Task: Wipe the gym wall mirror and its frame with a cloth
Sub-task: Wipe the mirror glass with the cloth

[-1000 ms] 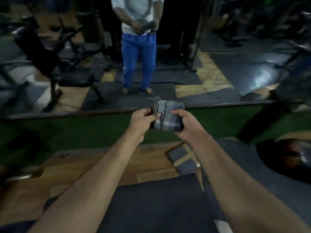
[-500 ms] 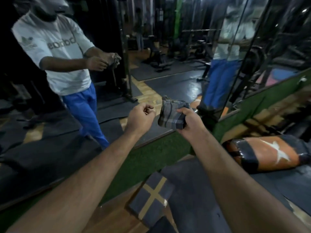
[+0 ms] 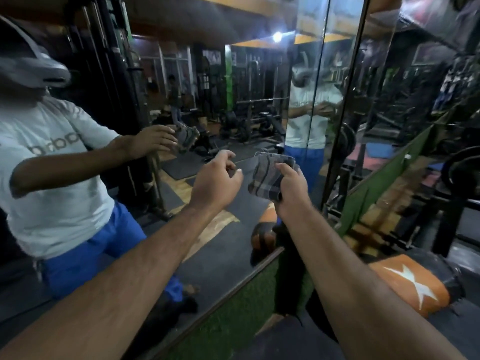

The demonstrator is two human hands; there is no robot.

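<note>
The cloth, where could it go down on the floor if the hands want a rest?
Bare dark mat lies between the two forearms, bordered by the green turf strip under the mirror. Right of the right hand, which holds the cloth, it is crowded: an orange bag and dark gym equipment.

Orange bag w/ white star (image 3: pixel 413 287) on floor, green turf strip (image 3: pixel 233 323) nearby.
</note>
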